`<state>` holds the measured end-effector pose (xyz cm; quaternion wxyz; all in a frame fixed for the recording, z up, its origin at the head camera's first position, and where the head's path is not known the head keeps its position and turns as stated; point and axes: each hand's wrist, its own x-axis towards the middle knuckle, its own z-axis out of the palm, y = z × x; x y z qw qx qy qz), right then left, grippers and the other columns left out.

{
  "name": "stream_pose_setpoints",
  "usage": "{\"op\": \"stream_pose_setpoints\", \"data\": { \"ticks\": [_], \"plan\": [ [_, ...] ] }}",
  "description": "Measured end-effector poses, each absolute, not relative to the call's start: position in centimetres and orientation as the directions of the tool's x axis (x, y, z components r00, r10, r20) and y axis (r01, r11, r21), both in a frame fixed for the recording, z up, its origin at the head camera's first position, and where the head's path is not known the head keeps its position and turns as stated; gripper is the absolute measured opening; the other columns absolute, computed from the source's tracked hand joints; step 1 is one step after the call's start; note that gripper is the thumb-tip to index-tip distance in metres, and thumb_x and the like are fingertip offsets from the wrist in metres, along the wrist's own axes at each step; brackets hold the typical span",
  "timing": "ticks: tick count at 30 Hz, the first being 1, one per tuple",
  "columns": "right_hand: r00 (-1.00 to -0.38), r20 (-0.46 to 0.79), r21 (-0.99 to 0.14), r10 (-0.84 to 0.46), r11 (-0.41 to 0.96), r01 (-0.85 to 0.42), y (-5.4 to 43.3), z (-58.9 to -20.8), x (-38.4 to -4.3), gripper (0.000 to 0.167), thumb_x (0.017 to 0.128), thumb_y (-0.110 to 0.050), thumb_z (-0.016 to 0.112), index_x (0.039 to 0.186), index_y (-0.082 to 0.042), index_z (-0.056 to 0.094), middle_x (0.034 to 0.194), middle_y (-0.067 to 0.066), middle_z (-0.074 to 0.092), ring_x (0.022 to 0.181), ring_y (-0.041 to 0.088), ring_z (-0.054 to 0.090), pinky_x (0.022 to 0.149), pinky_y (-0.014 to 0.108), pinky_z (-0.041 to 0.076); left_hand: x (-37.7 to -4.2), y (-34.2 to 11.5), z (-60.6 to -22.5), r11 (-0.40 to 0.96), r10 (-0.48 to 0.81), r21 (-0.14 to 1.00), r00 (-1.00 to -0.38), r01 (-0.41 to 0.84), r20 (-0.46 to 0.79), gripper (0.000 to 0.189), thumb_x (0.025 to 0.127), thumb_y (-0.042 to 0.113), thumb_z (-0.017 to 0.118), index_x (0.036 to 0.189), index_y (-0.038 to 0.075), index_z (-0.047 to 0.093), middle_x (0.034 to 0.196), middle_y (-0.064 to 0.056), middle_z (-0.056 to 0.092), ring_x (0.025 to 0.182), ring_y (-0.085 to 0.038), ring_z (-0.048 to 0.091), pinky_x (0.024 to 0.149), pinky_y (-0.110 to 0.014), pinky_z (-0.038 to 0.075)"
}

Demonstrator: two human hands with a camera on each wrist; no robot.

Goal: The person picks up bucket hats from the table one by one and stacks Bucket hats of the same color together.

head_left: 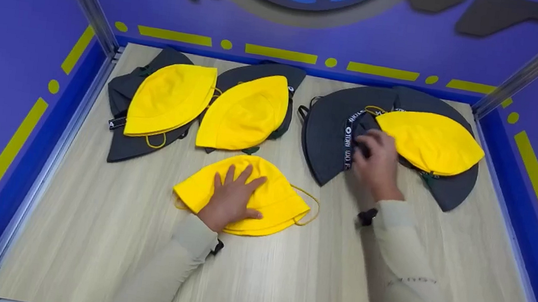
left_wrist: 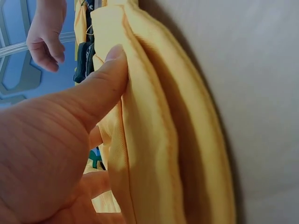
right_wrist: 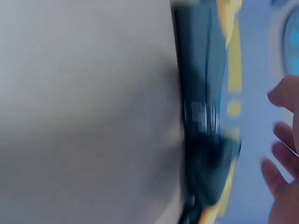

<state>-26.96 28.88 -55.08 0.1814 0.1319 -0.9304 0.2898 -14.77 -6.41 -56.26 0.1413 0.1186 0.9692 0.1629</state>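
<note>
My left hand (head_left: 233,199) lies with spread fingers on a yellow bucket hat (head_left: 275,200) folded flat near the middle of the table. In the left wrist view its thumb (left_wrist: 105,79) presses the cloth near the layered brim (left_wrist: 154,140). My right hand (head_left: 378,159) is over a dark grey hat (head_left: 325,132) with a lettered band (head_left: 349,138). Its fingers are loosely bent and apart, and nothing shows between them in the right wrist view, where the dark hat (right_wrist: 201,60) is blurred. A yellow cord (head_left: 312,197) loops from the hat under my left hand.
At the back left, two yellow hats (head_left: 171,100) (head_left: 245,115) lie on dark hats (head_left: 128,149). Another yellow hat (head_left: 431,143) tops a dark hat (head_left: 454,186) at the back right. Blue-purple panels (head_left: 283,35) wall in the wooden table (head_left: 283,286) at the back and sides.
</note>
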Motion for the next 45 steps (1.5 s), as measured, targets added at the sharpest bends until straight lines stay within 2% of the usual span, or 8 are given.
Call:
{"op": "stream_pose_setpoints", "data": {
  "ticks": [3, 6, 12, 18, 26, 35, 40, 45],
  "plan": [
    [-0.932, 0.358, -0.434, -0.047, 0.876, -0.211, 32.2, -54.3, -28.9, 0.037, 0.090, -0.012, 0.074, 0.127, -0.006, 0.070, 0.149, 0.020, 0.049, 0.139, 0.043, 0.041, 0.116, 0.059, 0.033, -14.8, -6.3, -56.2, 0.921, 0.268, 0.348, -0.931, 0.173, -0.246, 0.088, 0.081, 0.057, 0.080, 0.157, 0.036, 0.041, 0.170, -0.008, 0.025, 0.154, -0.052, 0.018, 0.116, -0.078, 0.019],
    [-0.979, 0.197, -0.403, 0.054, 0.915, -0.031, 35.2, -54.2, -30.1, 0.055, 0.093, -0.022, 0.071, 0.146, -0.013, 0.057, 0.165, 0.016, 0.029, 0.151, 0.041, 0.025, 0.123, 0.062, 0.023, -14.9, -6.2, -56.3, 0.921, 0.260, 0.355, -0.931, 0.160, -0.255, 0.087, 0.081, 0.056, 0.081, 0.156, 0.036, 0.041, 0.171, -0.008, 0.025, 0.154, -0.051, 0.017, 0.117, -0.077, 0.018],
    [-0.993, -0.011, -0.376, 0.115, 0.920, 0.111, 38.1, -55.1, -31.1, 0.076, 0.095, -0.042, 0.070, 0.159, -0.016, 0.038, 0.173, 0.016, 0.008, 0.158, 0.044, 0.006, 0.125, 0.066, 0.008, -14.8, -6.3, -56.3, 0.919, 0.258, 0.362, -0.931, 0.155, -0.257, 0.087, 0.081, 0.055, 0.081, 0.157, 0.036, 0.041, 0.171, -0.008, 0.025, 0.154, -0.051, 0.017, 0.117, -0.078, 0.017],
    [-0.986, -0.064, -0.324, 0.154, 0.931, 0.166, 37.8, -55.0, -31.9, 0.075, 0.096, -0.035, 0.070, 0.159, -0.012, 0.036, 0.169, 0.023, 0.021, 0.154, 0.048, 0.018, 0.123, 0.069, 0.014, -14.8, -6.4, -56.3, 0.919, 0.266, 0.356, -0.932, 0.169, -0.246, 0.087, 0.081, 0.057, 0.080, 0.156, 0.035, 0.042, 0.170, -0.008, 0.026, 0.154, -0.051, 0.019, 0.116, -0.078, 0.019],
    [-0.985, -0.062, -0.284, 0.162, 0.943, 0.173, 38.5, -55.1, -31.9, 0.055, 0.102, -0.031, 0.063, 0.151, -0.009, 0.050, 0.148, 0.026, 0.052, 0.129, 0.051, 0.045, 0.106, 0.068, 0.032, -14.9, -6.2, -56.3, 0.915, 0.269, 0.368, -0.930, 0.166, -0.251, 0.087, 0.081, 0.055, 0.081, 0.156, 0.035, 0.042, 0.170, -0.009, 0.026, 0.154, -0.052, 0.017, 0.116, -0.078, 0.017],
    [-0.981, 0.078, -0.295, 0.179, 0.944, 0.149, 38.6, -54.1, -31.8, 0.039, 0.109, -0.027, 0.051, 0.134, 0.000, 0.064, 0.121, 0.026, 0.069, 0.107, 0.047, 0.059, 0.104, 0.062, 0.045, -14.8, -6.4, -56.3, 0.915, 0.272, 0.364, -0.932, 0.173, -0.241, 0.087, 0.082, 0.056, 0.080, 0.157, 0.035, 0.041, 0.171, -0.008, 0.025, 0.154, -0.051, 0.018, 0.117, -0.077, 0.018],
    [-0.934, 0.115, -0.397, 0.338, 0.878, 0.269, 39.0, -53.2, -31.7, 0.047, 0.113, -0.033, 0.033, 0.140, 0.000, 0.053, 0.126, 0.027, 0.064, 0.113, 0.045, 0.059, 0.109, 0.056, 0.046, -14.7, -6.5, -56.2, 0.911, 0.277, 0.375, -0.929, 0.173, -0.244, 0.088, 0.082, 0.056, 0.080, 0.157, 0.035, 0.041, 0.171, -0.008, 0.024, 0.154, -0.052, 0.017, 0.117, -0.077, 0.017],
    [-0.819, 0.209, -0.579, 0.534, 0.743, 0.336, 39.7, -52.0, -31.8, 0.049, 0.113, -0.038, 0.028, 0.139, -0.004, 0.051, 0.132, 0.022, 0.064, 0.121, 0.038, 0.059, 0.112, 0.047, 0.044, -14.7, -6.6, -56.4, 0.909, 0.283, 0.377, -0.927, 0.177, -0.246, 0.087, 0.082, 0.057, 0.080, 0.157, 0.035, 0.040, 0.171, -0.009, 0.024, 0.154, -0.052, 0.016, 0.117, -0.078, 0.016]
  ]
}}
